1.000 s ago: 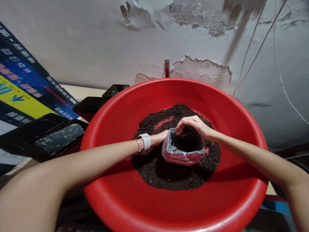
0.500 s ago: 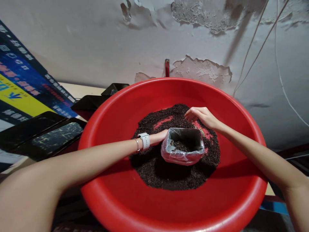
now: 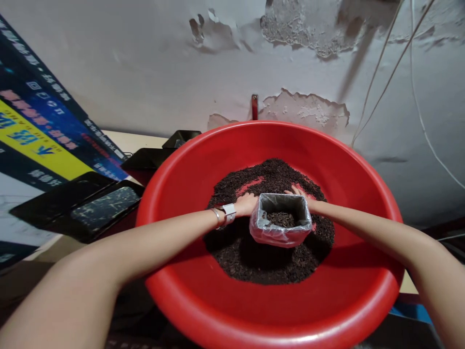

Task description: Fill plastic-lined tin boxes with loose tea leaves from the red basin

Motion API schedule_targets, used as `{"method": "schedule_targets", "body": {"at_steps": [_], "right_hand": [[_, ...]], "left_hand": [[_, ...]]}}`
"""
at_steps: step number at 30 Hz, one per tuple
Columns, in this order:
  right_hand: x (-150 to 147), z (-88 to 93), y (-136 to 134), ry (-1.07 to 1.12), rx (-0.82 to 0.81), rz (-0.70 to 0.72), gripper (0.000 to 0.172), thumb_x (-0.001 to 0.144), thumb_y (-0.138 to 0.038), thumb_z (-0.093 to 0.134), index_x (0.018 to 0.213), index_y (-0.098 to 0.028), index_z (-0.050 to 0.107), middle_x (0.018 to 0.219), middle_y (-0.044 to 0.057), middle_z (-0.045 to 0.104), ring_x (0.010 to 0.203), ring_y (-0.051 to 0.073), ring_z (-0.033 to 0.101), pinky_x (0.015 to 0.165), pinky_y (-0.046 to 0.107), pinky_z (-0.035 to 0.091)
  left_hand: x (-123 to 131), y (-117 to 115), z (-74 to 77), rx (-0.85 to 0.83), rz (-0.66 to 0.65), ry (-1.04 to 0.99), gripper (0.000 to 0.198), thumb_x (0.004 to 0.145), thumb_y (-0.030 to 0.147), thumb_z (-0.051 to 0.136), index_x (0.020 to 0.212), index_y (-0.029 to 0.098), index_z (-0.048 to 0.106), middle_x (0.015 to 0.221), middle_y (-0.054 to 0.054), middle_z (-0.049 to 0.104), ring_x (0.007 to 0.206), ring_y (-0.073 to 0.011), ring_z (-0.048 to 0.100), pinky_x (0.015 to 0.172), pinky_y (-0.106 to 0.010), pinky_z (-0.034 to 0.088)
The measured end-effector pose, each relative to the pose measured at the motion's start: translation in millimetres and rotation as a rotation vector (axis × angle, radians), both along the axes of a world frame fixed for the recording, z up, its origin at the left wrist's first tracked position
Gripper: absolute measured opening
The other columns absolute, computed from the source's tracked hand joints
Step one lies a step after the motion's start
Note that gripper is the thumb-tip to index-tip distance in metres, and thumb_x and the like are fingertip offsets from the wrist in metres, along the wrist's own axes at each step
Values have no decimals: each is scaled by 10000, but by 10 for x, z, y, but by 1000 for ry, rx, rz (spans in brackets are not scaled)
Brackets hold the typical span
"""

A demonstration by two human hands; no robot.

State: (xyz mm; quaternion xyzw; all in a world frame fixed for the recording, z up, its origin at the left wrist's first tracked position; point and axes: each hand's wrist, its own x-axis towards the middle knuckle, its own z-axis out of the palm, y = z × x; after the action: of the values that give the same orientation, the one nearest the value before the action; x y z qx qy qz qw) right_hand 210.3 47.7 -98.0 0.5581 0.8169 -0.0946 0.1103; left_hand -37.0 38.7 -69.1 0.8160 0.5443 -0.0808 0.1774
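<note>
You're in a rough back room or small workshop. The far wall (image 3: 145,72) is bare, its plaster peeling and flaking. Loose wires (image 3: 385,82) hang at far right. A printed banner (image 3: 39,140) leans at left beside stacked black trays (image 3: 83,203). Nearest you sits a big red basin (image 3: 276,310) of dark granules (image 3: 254,261).

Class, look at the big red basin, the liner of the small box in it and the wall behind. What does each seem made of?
Basin: likely moulded plastic, smooth and glossy, with highlights along its rim. Liner: thin clear plastic film, crinkled and shiny. Wall: seemingly painted plaster, matt, flaking in patches.
</note>
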Motion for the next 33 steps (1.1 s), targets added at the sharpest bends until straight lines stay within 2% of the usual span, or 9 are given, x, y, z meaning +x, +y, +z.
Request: {"method": "schedule_targets", "body": {"at_steps": [4, 9, 15, 18, 20, 24, 26, 29, 33], "right_hand": [[-138, -176, 133, 36, -12, -46, 764, 868, -480, 489, 1515, -318, 116, 1582, 86, -87, 1430, 413, -17, 1060, 624, 239], [-416, -203, 369, 128, 49, 23, 789, 882, -563, 419, 1518, -290, 41, 1565, 144, -143, 1425, 405, -95, 1023, 698, 189], [-607, -160, 494, 115, 133, 76, 807, 823, -590, 517, 1498, -282, 199, 1558, 167, 98, 1406, 393, 88, 1031, 624, 260], [-609, -210, 520, 113, 155, 85, 735, 808, -588, 545, 1441, -266, 353, 1518, 165, 217, 1368, 370, 171, 1036, 592, 277], [-601, -247, 529, 113, 169, 87, 702, 800, -581, 561, 1404, -253, 415, 1487, 162, 279, 1344, 352, 217, 1035, 572, 298], [-625, -244, 559, 90, 204, 127, 641, 830, -582, 513, 1346, -203, 489, 1439, 157, 378, 1305, 315, 328, 1041, 479, 349], [-650, -185, 583, 40, 191, 127, 617, 837, -576, 500, 1315, -187, 520, 1382, 157, 457, 1248, 303, 426, 993, 419, 411], [-641, -34, 603, -21, 169, 83, 579, 812, -540, 542, 1277, -195, 555, 1229, 156, 587, 1076, 298, 580, 862, 385, 486], [-465, 259, 565, -76, 168, -3, 513, 782, -513, 569, 1190, -206, 619, 1109, 153, 654, 1005, 306, 630, 817, 393, 498]], "left_hand": [[27, -85, 72, -10, -15, 84, 375, 835, 323, 530, 1158, 152, 616, 1213, -173, 597, 1135, -308, 561, 906, -378, 476], [51, -14, 125, 26, 24, 111, 415, 830, 298, 539, 1205, 124, 576, 1288, -208, 524, 1220, -341, 479, 953, -459, 445], [353, 897, 170, 197, -9, -46, 470, 919, 361, 402, 1360, 201, 430, 1440, -161, 376, 1309, -334, 347, 1004, -528, 377], [604, 1399, 58, 265, -51, -154, 532, 939, 472, 329, 1443, 310, 281, 1535, -88, 240, 1385, -344, 186, 1057, -593, 272], [729, 1579, -104, 265, -57, -187, 561, 915, 517, 373, 1438, 329, 299, 1552, -72, 206, 1393, -376, 137, 1055, -631, 233], [800, 1591, -441, 276, -42, -197, 480, 887, 442, 477, 1332, 263, 475, 1478, -117, 330, 1341, -359, 266, 1045, -549, 297], [766, 1543, -494, 301, 6, -196, 446, 907, 393, 444, 1297, 187, 508, 1384, -189, 409, 1268, -352, 378, 985, -497, 372], [672, 1513, -339, 317, 52, -202, 392, 894, 365, 470, 1211, 155, 568, 1233, -203, 517, 1146, -338, 505, 907, -439, 427], [526, 1462, 205, 362, 80, -293, 375, 914, 408, 418, 1138, 157, 585, 1098, -150, 600, 1009, -282, 581, 855, -373, 431]]}}
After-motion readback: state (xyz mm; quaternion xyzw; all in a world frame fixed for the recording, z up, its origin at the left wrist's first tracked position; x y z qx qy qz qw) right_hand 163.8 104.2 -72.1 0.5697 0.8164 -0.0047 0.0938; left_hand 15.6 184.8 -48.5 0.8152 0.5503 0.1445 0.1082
